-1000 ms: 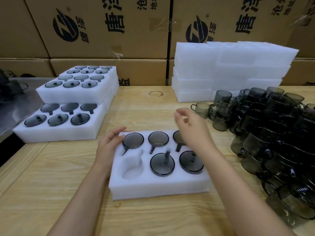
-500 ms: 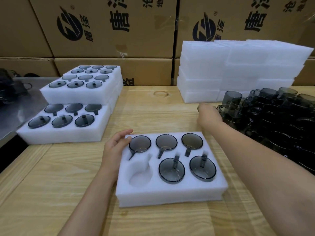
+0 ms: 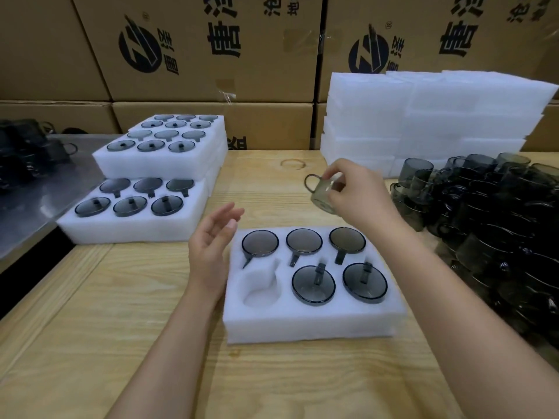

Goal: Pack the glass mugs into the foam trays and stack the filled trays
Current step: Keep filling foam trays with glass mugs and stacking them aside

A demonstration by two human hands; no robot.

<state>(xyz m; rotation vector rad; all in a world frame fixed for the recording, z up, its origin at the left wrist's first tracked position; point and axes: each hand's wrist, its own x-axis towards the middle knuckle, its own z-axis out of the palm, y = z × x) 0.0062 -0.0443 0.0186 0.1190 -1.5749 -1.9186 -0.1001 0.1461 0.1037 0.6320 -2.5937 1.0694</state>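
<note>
1. Along the top of the frame I see a wall of printed cardboard boxes [image 3: 196, 55], their upper parts cut off. Below them runs the pale wooden worktop [image 3: 272, 373].
2. At right the pile of mugs [image 3: 499, 222] is dark and tangled, running off the frame edge, so I can't count it. At upper left, dark items on a metal surface [image 3: 24, 207] are too blurred to name.
3. The foam tray [image 3: 302, 331] at lower centre holds five mugs; its lower-left pocket [image 3: 261, 285] is empty.
4. My right hand [image 3: 360, 192] holds one mug [image 3: 322, 192] in the air above the tray's far edge. Its fingers [image 3: 335, 173] pinch the mug's body and hide part of it; the handle points left.
5. My left hand [image 3: 211, 246] is just left of the tray, fingers loosely spread. I cannot tell whether it touches the foam.
6. Half a second ago the right hand was at the pile and the left rested on the tray's corner.
7. Filled trays [image 3: 130, 228] sit stacked at left, and blank foam [image 3: 423, 116] is stacked at upper right.
</note>
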